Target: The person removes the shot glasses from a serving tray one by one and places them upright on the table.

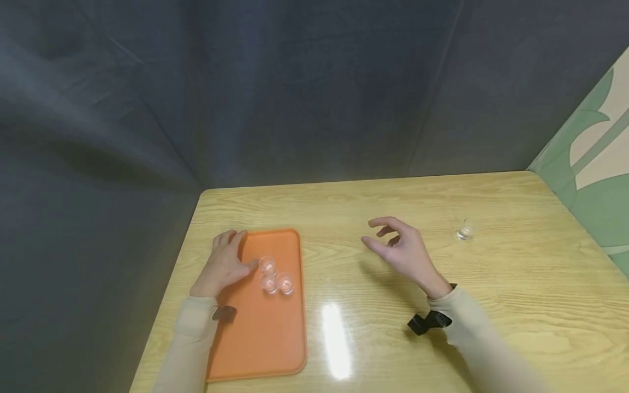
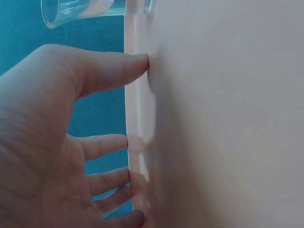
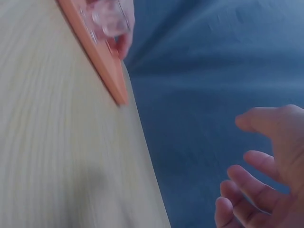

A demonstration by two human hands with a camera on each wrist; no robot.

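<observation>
My left hand [image 1: 226, 264] lies over the far left corner of an orange tray [image 1: 262, 344]. Its thumb [image 2: 111, 69] touches the tray in the left wrist view, and its fingers stretch out to the tray's edge. Three small clear glasses [image 1: 268, 283] stand grouped on the tray, just right of the thumb. My right hand [image 1: 403, 250] is held above the table, right of the tray, its fingers loosely bent with nothing between them. Farther right, a single clear glass [image 1: 464, 231] stands on the wood.
The wooden table [image 1: 516, 284] extends around the tray to the right and front. A dark curtain [image 1: 314, 98] hangs behind and along the left side. At the far right is a wall [image 1: 604, 158] with a green leaf pattern.
</observation>
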